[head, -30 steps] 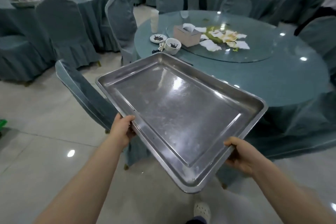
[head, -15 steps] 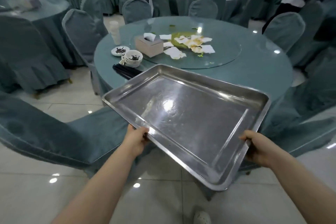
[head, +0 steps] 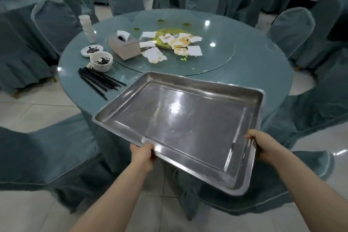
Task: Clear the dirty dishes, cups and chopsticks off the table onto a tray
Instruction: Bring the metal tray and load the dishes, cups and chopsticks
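Note:
I carry an empty steel tray [head: 180, 124] over the near edge of the round table [head: 263, 73]. My left hand [head: 142, 153] grips the tray's near left rim and my right hand [head: 262, 146] grips its near right corner. On the table's left side lie a bundle of black chopsticks [head: 98, 80], a stack of white bowls [head: 101, 61] with dark scraps, a small white saucer [head: 91, 50] and a tall stack of white cups [head: 88, 28].
A glass turntable [head: 216, 56] holds a tissue box [head: 125, 48], stained napkins [head: 177, 41] and a yellow-green spill. Covered chairs ring the table: one at near left [head: 43, 154], one at right [head: 293, 32]. People stand by other tables at the back.
I have stepped closer to the table, and the tray has come forward over its near edge. The chopsticks have come fully into view. Both hands keep their hold.

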`<state>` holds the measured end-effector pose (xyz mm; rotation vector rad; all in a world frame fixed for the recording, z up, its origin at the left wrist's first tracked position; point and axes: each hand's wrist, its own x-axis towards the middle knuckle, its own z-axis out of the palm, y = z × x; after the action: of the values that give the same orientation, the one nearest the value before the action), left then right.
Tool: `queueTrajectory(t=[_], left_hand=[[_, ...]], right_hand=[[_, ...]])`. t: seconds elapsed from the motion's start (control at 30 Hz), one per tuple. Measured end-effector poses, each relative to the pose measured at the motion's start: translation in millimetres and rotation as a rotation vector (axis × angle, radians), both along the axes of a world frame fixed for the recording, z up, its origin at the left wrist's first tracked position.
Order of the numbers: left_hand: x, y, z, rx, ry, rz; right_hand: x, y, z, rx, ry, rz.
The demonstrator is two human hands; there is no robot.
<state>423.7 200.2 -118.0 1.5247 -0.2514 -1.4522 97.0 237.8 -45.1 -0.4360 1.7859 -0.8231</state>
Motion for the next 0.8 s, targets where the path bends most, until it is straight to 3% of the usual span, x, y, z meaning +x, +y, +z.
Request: queueTrajectory(t=[0.17,0.4,0.5,0.67,0.8], left_hand=[[-28,-5,5,0.092,0.026,-0.071],[-57,-9,20,0.170,0.235,-0.141],[-60,-10,22,0.166,0.322,-0.092],[-74,-9,20,0.192,0.395,-0.085],[-83,-9,22,0.236,0.444,-0.273]], right_hand=[[-29,-24,-18,0.001,0.103,-0.105],[-43,-36,-30,-0.020,0.079,-0.208],[-42,-33,-37,-0.054,0.184,-0.163],[-13,-24,-37,-0.165,0.540,0.339],[35,-22,-39,-0.158,0.582,0.914]])
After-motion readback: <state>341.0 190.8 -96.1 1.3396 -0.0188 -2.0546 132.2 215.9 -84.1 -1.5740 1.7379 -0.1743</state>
